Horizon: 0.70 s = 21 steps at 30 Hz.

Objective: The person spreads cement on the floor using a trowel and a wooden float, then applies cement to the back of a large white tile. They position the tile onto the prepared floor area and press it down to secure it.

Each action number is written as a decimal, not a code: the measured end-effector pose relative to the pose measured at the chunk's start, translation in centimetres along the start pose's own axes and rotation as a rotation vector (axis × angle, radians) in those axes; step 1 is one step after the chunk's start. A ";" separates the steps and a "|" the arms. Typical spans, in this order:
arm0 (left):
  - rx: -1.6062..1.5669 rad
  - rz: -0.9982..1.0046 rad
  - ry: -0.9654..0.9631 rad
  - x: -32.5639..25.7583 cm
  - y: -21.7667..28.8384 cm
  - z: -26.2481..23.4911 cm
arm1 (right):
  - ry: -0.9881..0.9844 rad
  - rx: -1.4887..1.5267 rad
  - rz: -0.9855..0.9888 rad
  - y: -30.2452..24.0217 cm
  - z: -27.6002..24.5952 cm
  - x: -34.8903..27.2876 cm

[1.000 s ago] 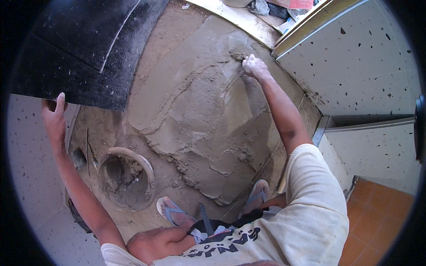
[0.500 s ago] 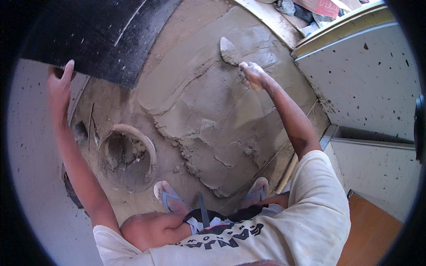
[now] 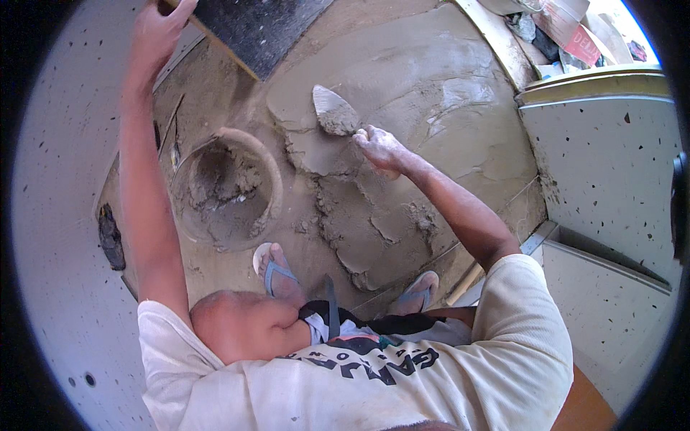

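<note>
Grey wet mortar (image 3: 445,65) spreads over the far and right part of the floor (image 3: 215,269), and the trowel (image 3: 336,113) is over its left side, blade pointing away from me. My right fingers (image 3: 364,135) are closed round the handle close behind the blade, a grip I'd judge gives control of its angle; a lump sits at the blade's heel. Whether the blade presses on the mortar or hangs just above, I cannot tell.

Up at the far left, my left fingers (image 3: 185,7) hold the near edge of a dark panel (image 3: 262,29), thumb on the top face; what the others do underneath is cut off. Its corner tilts over the floor, probably held so that it clears the mortar.

Nearer me on the left stands a mortar-caked tub (image 3: 272,190), likely there for easy reach. My sandals (image 3: 277,276) are planted outside the mortar, presumably to leave it unmarked.
</note>
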<state>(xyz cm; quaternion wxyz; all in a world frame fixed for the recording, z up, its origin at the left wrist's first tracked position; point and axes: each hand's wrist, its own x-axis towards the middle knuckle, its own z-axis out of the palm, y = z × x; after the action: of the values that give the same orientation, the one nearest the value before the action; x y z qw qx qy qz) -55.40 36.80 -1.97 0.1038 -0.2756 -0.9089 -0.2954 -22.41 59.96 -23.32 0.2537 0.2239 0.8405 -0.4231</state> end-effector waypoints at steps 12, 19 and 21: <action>-0.098 0.143 0.155 -2.6 4.7 -1.4 | -0.059 -0.260 -0.195 -6.5 5.5 -0.4; -0.029 0.112 0.226 -2.3 5.2 -0.7 | 0.072 -0.360 -0.221 -5.9 5.8 0.9; -0.025 0.112 0.230 -2.7 4.9 -0.8 | 0.129 -0.431 -0.244 -6.2 4.4 0.0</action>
<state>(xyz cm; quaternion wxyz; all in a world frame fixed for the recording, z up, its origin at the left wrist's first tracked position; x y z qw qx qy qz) -50.45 38.41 0.10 0.2203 -0.2914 -0.8704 -0.3301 -25.01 52.98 -21.89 0.1886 0.0883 0.9466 -0.2463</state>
